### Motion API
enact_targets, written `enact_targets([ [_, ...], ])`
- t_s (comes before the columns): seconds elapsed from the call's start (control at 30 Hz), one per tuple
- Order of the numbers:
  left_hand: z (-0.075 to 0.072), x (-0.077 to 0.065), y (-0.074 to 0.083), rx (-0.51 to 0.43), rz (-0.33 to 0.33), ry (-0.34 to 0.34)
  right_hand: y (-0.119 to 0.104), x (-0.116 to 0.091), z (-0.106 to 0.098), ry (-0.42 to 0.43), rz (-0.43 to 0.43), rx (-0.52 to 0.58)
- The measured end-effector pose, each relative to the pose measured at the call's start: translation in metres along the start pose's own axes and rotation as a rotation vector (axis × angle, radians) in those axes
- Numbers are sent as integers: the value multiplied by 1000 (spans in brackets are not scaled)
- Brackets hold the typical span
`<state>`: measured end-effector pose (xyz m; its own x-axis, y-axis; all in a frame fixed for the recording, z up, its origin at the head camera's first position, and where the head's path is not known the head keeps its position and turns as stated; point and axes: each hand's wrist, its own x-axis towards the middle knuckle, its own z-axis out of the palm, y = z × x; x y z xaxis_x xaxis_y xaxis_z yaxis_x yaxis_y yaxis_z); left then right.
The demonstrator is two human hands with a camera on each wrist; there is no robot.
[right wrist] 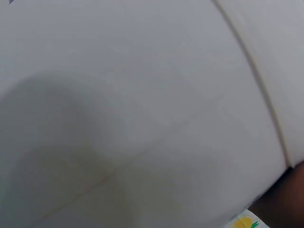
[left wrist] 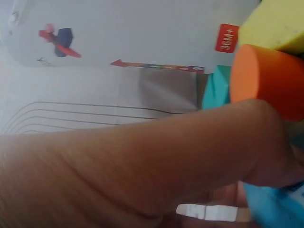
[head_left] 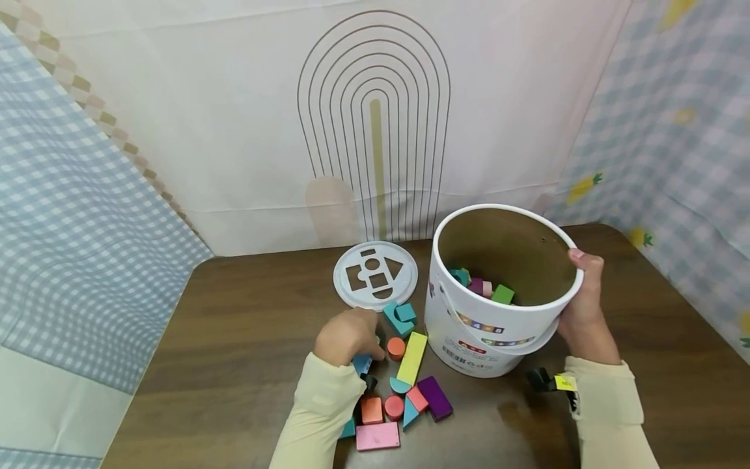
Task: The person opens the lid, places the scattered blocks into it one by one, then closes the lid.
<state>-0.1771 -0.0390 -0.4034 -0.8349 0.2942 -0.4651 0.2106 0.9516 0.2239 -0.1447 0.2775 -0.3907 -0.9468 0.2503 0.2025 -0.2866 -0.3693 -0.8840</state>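
Note:
My left hand [head_left: 348, 335] is low over the loose blocks, its fingers curled down around a blue block [head_left: 362, 363], most of which the hand hides. In the left wrist view the bent finger meets the blue block [left wrist: 273, 204], close by an orange cylinder [left wrist: 266, 80]. At the other side, my right hand [head_left: 583, 303] grips the white bucket [head_left: 469, 335] by its right side, thumb on the rim. The bucket leans a little toward me. Inside it lie several blocks, among them a green one [head_left: 502, 294]. White bucket wall [right wrist: 142, 104] fills most of the right wrist view.
A white lid [head_left: 346, 286] with shaped cutouts lies behind the left hand. Around that hand are a teal arch [head_left: 395, 322], a yellow plank [head_left: 413, 358], a purple block [head_left: 435, 398], a pink block [head_left: 377, 436] and several others. Cloth [head_left: 246, 130] hangs behind the wooden table [head_left: 222, 365].

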Motion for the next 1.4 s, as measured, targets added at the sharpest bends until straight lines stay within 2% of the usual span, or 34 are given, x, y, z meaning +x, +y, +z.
enact_targets([
  [0.17,-5,-3,0,-6,69,-32,-1,-2,2,-9,-4,11],
  [0.33,-8,-3,3,-47,131,-5,-3,-2,3,-13,-8,8],
  [0.57,-15,-8,13,7,221,144,-4,-1,4,-10,10,-11],
  [0.7,-21,-19,16,0,269,275,-4,-1,6,-15,20,-19],
  [0.83,-29,-35,22,-68,342,412,-5,-3,6,-9,15,-33],
  [1.0,-37,-52,39,-159,412,536,-5,-4,4,-7,22,-11],
  [1.07,-39,-56,48,-229,437,588,-4,-4,3,-3,21,-1],
  [1.2,-46,-65,63,-447,499,662,-1,-3,1,-1,20,4],
  [1.27,-51,-70,68,-529,540,705,-1,-3,1,-6,25,-13],
  [1.4,-65,-74,81,-591,624,746,-3,-5,2,-24,41,-43],
])
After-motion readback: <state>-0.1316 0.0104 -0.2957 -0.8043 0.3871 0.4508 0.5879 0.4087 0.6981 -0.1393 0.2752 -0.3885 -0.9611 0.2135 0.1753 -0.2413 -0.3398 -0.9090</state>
